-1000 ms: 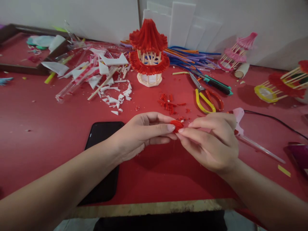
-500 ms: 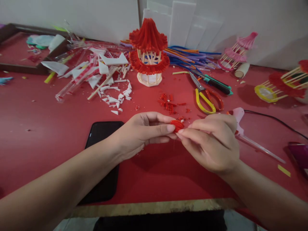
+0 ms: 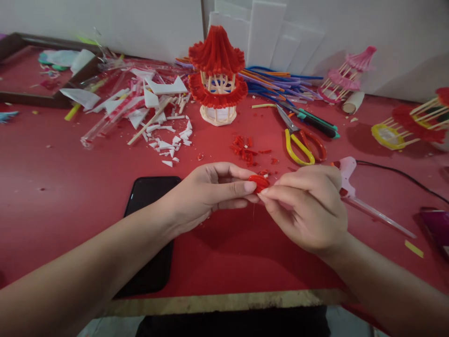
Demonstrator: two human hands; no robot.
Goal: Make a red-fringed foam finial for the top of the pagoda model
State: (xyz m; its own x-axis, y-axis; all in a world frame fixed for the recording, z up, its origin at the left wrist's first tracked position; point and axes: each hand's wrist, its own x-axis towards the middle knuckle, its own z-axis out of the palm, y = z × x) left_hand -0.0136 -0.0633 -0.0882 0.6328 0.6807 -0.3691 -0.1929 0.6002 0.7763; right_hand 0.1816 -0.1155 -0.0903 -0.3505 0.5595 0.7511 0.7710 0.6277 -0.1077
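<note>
Between thumb and fingers, my left hand pinches a small red ribbed piece above the table. My right hand is closed in a pinch at the piece's lower right edge; its fingertips touch it, and whatever they hold is too small to make out. A thin strand hangs just below the fingertips. Beyond the hands lie short red scraps. Farther back, a small pavilion model with a red fuzzy roof and pale stick frame stands upright.
Scissors and a cutter knife lie at back right, near a pink glue gun with a cord. A black phone sits under my left forearm. White scraps, pipe cleaners and other pavilion models are behind.
My right hand has shifted very slightly left. The left hand still pinches the red piece in almost the same spot.
</note>
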